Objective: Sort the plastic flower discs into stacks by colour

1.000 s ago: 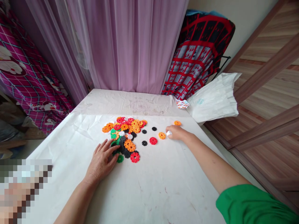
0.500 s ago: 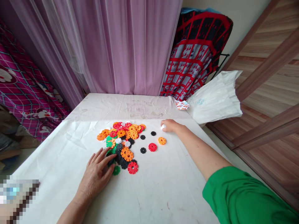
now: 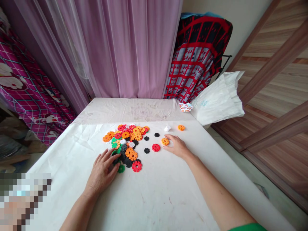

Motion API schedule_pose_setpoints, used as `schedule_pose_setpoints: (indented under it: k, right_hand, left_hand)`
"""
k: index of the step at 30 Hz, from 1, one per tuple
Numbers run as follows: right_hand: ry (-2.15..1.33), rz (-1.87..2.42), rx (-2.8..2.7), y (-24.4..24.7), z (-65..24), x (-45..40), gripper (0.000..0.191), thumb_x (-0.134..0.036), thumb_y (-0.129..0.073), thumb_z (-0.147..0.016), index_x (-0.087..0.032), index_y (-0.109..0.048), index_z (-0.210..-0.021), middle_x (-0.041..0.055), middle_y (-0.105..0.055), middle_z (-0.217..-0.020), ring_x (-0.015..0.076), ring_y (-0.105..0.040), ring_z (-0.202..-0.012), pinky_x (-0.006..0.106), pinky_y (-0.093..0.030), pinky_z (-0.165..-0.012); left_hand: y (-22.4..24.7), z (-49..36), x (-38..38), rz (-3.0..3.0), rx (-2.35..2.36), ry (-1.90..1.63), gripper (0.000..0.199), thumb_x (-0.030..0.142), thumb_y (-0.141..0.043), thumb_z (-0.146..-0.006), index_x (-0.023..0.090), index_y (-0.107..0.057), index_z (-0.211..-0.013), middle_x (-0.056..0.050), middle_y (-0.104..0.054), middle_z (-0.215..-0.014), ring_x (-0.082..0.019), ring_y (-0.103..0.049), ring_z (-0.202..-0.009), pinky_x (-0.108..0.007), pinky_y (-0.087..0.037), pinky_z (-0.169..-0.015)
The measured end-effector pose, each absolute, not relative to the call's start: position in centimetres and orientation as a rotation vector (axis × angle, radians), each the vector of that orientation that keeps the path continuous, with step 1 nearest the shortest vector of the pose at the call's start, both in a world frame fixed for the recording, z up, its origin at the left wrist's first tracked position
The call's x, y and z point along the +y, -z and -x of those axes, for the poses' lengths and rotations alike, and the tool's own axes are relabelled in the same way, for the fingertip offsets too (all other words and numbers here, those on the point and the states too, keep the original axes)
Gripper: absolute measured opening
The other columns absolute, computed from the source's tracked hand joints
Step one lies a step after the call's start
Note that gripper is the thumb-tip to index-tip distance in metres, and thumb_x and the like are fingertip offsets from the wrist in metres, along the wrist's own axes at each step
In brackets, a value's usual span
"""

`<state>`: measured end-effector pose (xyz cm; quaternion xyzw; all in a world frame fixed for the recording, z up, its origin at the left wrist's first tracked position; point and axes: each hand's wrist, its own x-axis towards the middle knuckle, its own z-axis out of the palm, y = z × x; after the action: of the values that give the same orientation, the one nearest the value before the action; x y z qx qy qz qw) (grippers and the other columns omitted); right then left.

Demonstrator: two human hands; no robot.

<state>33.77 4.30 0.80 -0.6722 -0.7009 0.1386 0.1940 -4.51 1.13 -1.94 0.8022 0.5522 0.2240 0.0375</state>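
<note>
A pile of flower-shaped plastic discs (image 3: 131, 136) in orange, red, green, black and white lies on the table's white cover. My left hand (image 3: 102, 170) rests at the pile's near left edge, fingers stretched out and touching green and black discs. My right hand (image 3: 176, 146) is open beside a loose orange disc (image 3: 165, 141), its thumb and forefinger apart on either side of it. Left of that lie a red disc (image 3: 156, 147) and several small black discs (image 3: 146, 150). Farther back are a small white stack (image 3: 167, 128) and an orange disc (image 3: 181, 127).
A white bag (image 3: 218, 99) stands at the table's far right corner, with a small patterned paper piece (image 3: 185, 107) beside it. Purple curtains (image 3: 134, 48) hang behind the table (image 3: 154, 195). A wooden cabinet (image 3: 276, 106) is on the right.
My right hand has let go of the white piece and come back toward me to the loose orange disc. The white stack and farther orange disc now show. My left hand stays at the pile.
</note>
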Motion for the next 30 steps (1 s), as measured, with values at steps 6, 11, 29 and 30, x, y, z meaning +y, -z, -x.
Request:
schedule_pose_setpoints:
  k: [6, 11, 29, 30]
  right_hand:
    - [-0.230, 1.985, -1.976, -0.7, -32.7, 4.9, 0.045, -0.028, -0.064, -0.080, -0.022, -0.060, -0.124, 0.0085, -0.067, -0.122, 0.0234, -0.059, -0.113, 0.037, -0.045, -0.099]
    - [-0.169, 2.031, -1.870, 0.5, -33.3, 4.9, 0.048, -0.033, -0.064, -0.079, -0.021, -0.057, -0.125, 0.0089, -0.070, -0.114, 0.0243, -0.063, -0.108, 0.037, -0.048, -0.095]
    - [-0.183, 2.042, -1.553, 1.4, -38.7, 4.7, 0.029, -0.036, -0.064, -0.077, -0.024, -0.060, -0.102, 0.0057, -0.072, -0.101, 0.0235, -0.066, -0.097, 0.037, -0.051, -0.086]
    - [-0.189, 2.019, -1.567, 1.4, -38.6, 4.6, 0.030, -0.036, -0.063, -0.077, -0.024, -0.060, -0.105, 0.0060, -0.072, -0.103, 0.0234, -0.066, -0.097, 0.037, -0.050, -0.087]
  left_hand:
    - [2.2, 4.8, 1.3, -2.464, 1.693, -0.671, 0.040, 0.048, -0.046, -0.091, 0.033, -0.068, -0.120, -0.005, -0.056, -0.144, -0.033, -0.045, -0.138, -0.059, -0.037, -0.112]
    - [2.2, 4.9, 1.3, -2.466, 1.683, -0.664, 0.041, 0.048, -0.045, -0.091, 0.033, -0.068, -0.122, -0.005, -0.055, -0.145, -0.033, -0.044, -0.138, -0.058, -0.037, -0.111]
    - [2.2, 5.0, 1.2, -2.491, 1.672, -0.625, 0.044, 0.053, -0.042, -0.091, 0.034, -0.067, -0.123, -0.004, -0.053, -0.147, -0.033, -0.045, -0.138, -0.058, -0.038, -0.111]
    - [2.2, 5.0, 1.1, -2.493, 1.671, -0.623, 0.044, 0.053, -0.042, -0.091, 0.034, -0.067, -0.123, -0.004, -0.053, -0.147, -0.033, -0.044, -0.138, -0.058, -0.038, -0.111]
